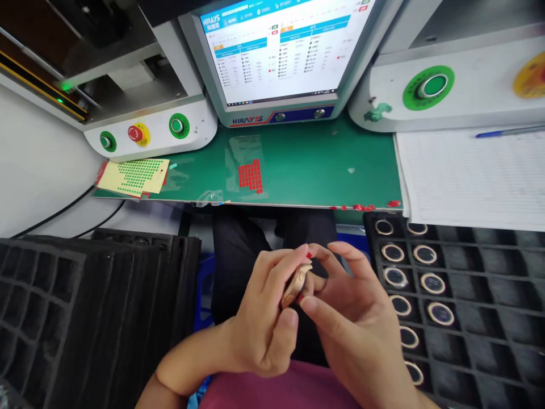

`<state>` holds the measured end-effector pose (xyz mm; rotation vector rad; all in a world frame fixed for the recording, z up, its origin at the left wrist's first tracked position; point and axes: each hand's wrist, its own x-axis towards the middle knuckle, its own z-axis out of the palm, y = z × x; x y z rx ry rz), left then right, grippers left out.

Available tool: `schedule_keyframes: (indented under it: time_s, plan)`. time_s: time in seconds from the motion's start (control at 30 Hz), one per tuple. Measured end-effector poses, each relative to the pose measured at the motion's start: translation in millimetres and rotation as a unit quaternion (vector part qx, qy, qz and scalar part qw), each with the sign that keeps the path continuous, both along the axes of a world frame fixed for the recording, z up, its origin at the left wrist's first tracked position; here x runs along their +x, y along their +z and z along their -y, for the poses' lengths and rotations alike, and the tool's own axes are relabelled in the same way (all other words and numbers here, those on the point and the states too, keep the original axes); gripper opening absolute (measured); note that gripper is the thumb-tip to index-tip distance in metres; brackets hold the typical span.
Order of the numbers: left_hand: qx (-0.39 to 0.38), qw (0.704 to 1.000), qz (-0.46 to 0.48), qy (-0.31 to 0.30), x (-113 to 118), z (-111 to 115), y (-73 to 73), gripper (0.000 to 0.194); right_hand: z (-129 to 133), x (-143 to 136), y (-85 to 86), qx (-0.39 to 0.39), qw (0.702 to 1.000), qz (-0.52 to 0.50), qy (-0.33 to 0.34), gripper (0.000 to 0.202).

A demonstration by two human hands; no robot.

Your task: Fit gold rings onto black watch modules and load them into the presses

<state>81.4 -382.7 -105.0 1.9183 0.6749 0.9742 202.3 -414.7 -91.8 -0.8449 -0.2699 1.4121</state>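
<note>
Bright, even overhead light; monitor [276, 45] glows, slightly washed out (text unreadable). Soft shadow under green bench [298, 165]. Wide-angle bending at edges; foreground hands slightly soft.

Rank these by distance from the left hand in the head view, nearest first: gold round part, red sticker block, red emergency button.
1. gold round part, held in the left hand.
2. red sticker block, on the green mat ahead.
3. red emergency button, far left on the machine.
</note>
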Motion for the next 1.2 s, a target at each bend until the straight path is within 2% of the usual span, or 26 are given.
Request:
schedule_keyframes:
  time_s: [0.2,0.37,0.67,0.97,1.1,1.2]
  plan:
    - [0.033,0.999,-0.037,0.007,-0.2,-3.5,2.8,0.055,-0.4,-0.4,0.7,0.003,1.0,-0.004,-0.005,0.042]
    - [0.031,0.997,-0.066,0.004,-1.8,-5.2,5.9,0.057,-0.6,-1.5,1.1,0.004,1.0,-0.012,0.001,0.041]
    - [0.067,0.995,-0.073,-0.005,-2.3,-8.7,7.0,0.056,-3.9,-3.6,5.0,0.0,1.0,-0.017,-0.008,0.04]
    - [0.128,0.989,-0.077,0.02,-3.8,-11.1,5.6,0.052,-3.3,-5.6,3.8,-0.003,1.0,-0.011,0.003,0.041]
    - [0.117,0.992,-0.056,0.008,-5.5,-10.6,5.3,0.05,-0.9,-4.9,-3.1,-0.015,1.0,-0.001,0.005,0.054]
    - [0.07,0.997,-0.023,0.002,-7.3,-9.2,2.7,0.049,-3.2,-8.5,-9.7,-0.03,0.999,0.014,-0.005,0.061]
